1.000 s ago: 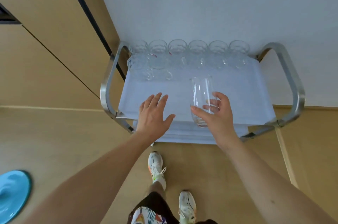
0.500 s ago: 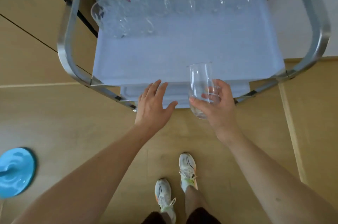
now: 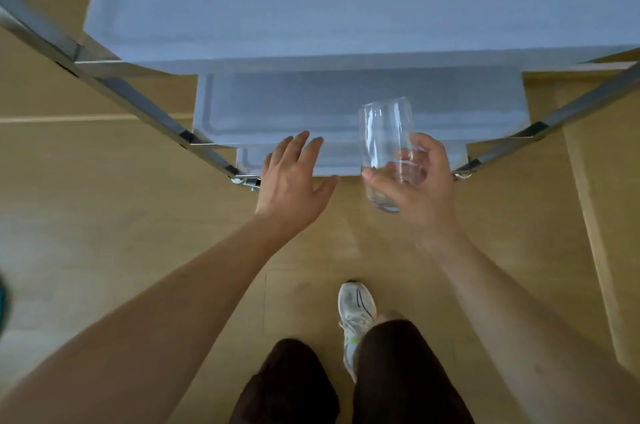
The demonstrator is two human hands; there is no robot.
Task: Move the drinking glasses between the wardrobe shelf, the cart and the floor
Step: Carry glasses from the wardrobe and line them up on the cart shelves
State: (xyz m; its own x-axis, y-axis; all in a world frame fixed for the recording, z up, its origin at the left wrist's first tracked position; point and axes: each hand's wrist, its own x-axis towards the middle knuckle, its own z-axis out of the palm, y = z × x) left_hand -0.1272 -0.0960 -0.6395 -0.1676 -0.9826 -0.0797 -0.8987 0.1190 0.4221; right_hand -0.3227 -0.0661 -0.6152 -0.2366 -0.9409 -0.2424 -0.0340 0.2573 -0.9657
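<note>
Left hand (image 3: pixel 292 181): fingers straight and loosely spread, holding nothing, over the light wooden floor (image 3: pixel 121 215) by the near edge of the white three-tier cart with steel frame (image 3: pixel 131 91). Right hand (image 3: pixel 415 186), at its 3 o'clock: fingers curled round the clear drinking glass (image 3: pixel 386 146), upright, off the floor, before the cart's lower tiers. White sneaker (image 3: pixel 356 316) at 6 o'clock.
</note>
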